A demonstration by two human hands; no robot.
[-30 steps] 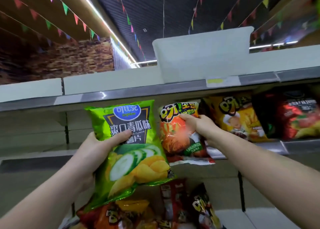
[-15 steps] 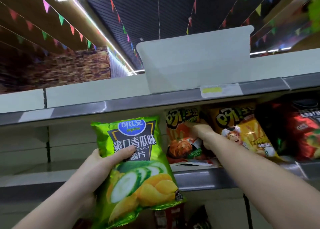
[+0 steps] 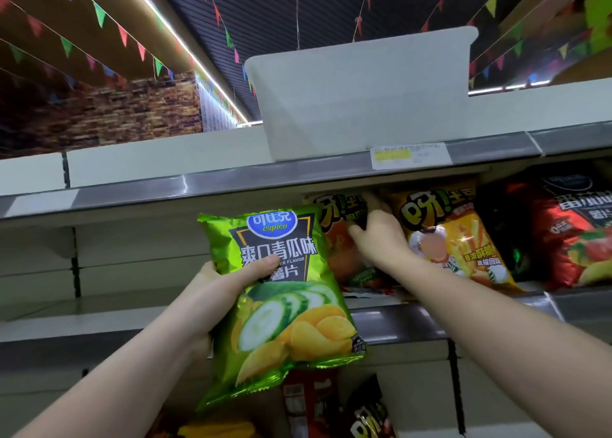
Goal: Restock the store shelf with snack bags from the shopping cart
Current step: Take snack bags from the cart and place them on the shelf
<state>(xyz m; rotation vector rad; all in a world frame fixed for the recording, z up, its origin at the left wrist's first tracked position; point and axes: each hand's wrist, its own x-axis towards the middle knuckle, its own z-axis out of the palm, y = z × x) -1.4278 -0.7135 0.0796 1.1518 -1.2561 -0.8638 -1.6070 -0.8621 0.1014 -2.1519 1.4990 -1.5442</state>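
Green chip bag (image 3: 280, 292) — upright, long axis vertical, gripped by left hand (image 3: 228, 283) before shelf's front edge (image 3: 414, 321); right hand (image 3: 381, 235) pinched orange bag (image 3: 344, 258) — bare shelf leftward.

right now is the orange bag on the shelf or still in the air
On the shelf: the orange bag stands upright there beside a yellow bag, its top pinched by the right hand.

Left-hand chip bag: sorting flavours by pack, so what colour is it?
Bright green, with cucumber slices and yellow chips pictured; the chip bag shows best in the head view.
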